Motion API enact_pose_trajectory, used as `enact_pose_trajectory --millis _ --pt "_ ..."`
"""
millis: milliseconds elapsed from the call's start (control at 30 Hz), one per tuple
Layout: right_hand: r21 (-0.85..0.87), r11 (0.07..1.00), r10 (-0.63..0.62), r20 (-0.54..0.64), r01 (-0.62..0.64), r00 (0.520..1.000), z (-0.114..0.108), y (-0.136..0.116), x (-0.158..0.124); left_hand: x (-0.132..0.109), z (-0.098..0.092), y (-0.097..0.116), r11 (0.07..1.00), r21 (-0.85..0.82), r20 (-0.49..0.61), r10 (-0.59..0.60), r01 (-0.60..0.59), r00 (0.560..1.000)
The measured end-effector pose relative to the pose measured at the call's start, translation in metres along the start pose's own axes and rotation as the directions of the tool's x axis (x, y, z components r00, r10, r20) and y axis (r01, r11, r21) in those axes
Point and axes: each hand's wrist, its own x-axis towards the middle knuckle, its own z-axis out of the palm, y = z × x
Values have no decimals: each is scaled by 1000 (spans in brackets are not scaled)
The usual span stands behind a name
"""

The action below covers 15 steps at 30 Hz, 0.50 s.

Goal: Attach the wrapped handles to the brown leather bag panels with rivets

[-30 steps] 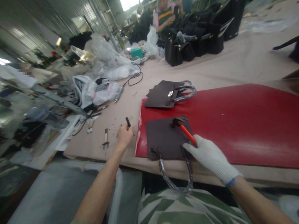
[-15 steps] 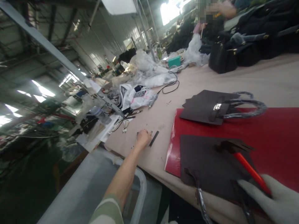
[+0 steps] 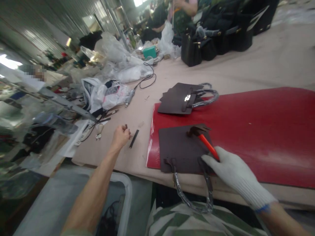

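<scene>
The left hand (image 3: pixel 121 137), bare, is curled closed above the table (image 3: pixel 169 73), just left of a narrow dark strip (image 3: pixel 134 139) lying there. The fingers have hold of a dark item (image 3: pixel 126 126); only a small tip pokes out above them, so its shape cannot be made out.

The right hand (image 3: pixel 228 167), in a white knitted glove, is wrapped round the red-orange handle of a hammer (image 3: pixel 208 147), the grip end hidden in the palm. The hammer's dark head is over the upper right of a dark brown bag panel (image 3: pixel 179 144); whether it touches the surface cannot be told. The panel lies on a red mat (image 3: pixel 251 131) near the table's front edge, its plastic-wrapped handle (image 3: pixel 180 196) hanging over toward the person's shirt. The glove's thumb partly covers the handle's right-hand root.

Beyond it, overlapping panels with a metal clasp (image 3: pixel 187 98) hide most of one another. The mat runs out of view at right. Farther back, black bags (image 3: pixel 216 36) blur together, and a co-worker (image 3: pixel 185 13) is cut off by the top edge.
</scene>
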Motion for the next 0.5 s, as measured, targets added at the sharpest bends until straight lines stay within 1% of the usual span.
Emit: enact_pose_trajectory --millis 33,67,100,133,167,200,233,267,333,400,500 --pt "-3 1000 11 23 -11 1000 -2 -2 -2 -14 4 9 984 -178 2 22 -21 1000" --pt "-5 1000 21 36 -21 999 -3 -4 -3 -31 10 21 878 -478 18 39 -25 999" --pt "-4 1000 27 41 -27 999 -4 -5 -4 -50 18 34 691 -723 59 75 -9 995" --pt "-3 1000 30 33 -30 999 -4 -6 -4 -71 28 48 514 -857 119 135 33 984" --pt "-4 999 32 26 -32 999 -4 -6 -5 -91 38 61 395 -913 193 191 105 962" --pt "-2 1000 31 23 -31 999 -4 -7 -6 -110 50 74 327 -930 253 231 170 939" --pt "-1 1000 30 21 -30 999 -4 -7 -7 -126 62 85 313 -926 298 267 210 917" --pt "-2 999 32 20 -32 999 -4 -7 -8 -139 73 94 328 -920 317 300 215 899" --pt "-2 999 33 17 -32 999 -4 -7 -9 -156 92 105 395 -906 302 353 151 886" --pt "0 1000 31 12 -31 999 -4 -8 -11 -161 103 108 468 -882 264 394 55 880" --pt "-3 1000 31 10 -31 999 -5 -8 -13 -161 106 106 558 -827 211 422 -70 882"
